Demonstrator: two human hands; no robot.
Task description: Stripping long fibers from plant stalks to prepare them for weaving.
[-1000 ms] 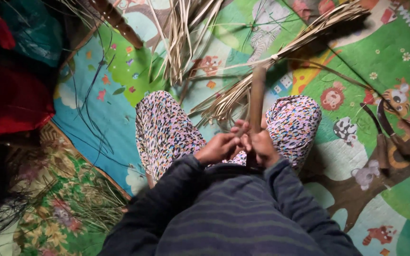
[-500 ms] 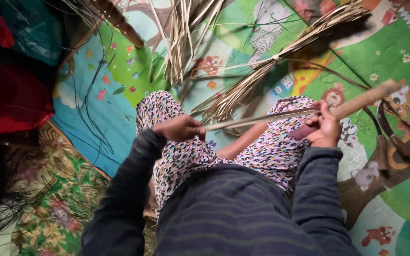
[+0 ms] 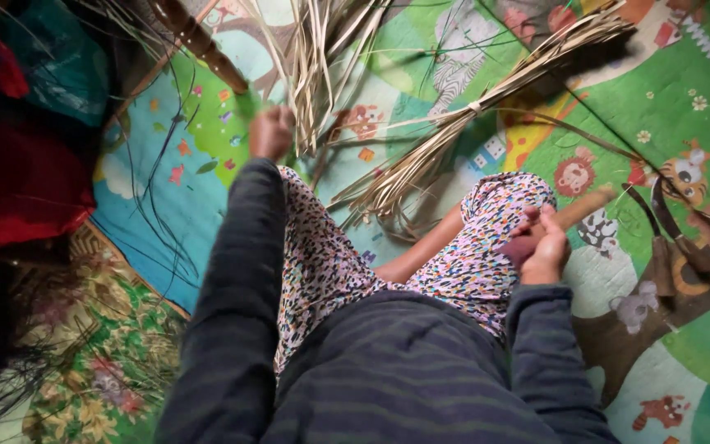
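Fingers of the left hand (image 3: pixel 271 131), curled into a fist, have swung out to the loose dried strips (image 3: pixel 315 57); what they grip cannot be told. Half a second ago this hand pulled a strip taut above the knee. Right hand (image 3: pixel 542 247) remains closed around the wooden stick (image 3: pixel 583 206), now lowered beside the tied bundle (image 3: pixel 486 107).

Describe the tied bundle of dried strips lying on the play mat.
The bundle is a sheaf of long, flat, pale tan strips, like dried leaf or reed. A thin tie cinches it midway. It lies diagonally on the colourful animal-print mat, loose ends fanning out toward the person's patterned knee. Neither hand touches it.
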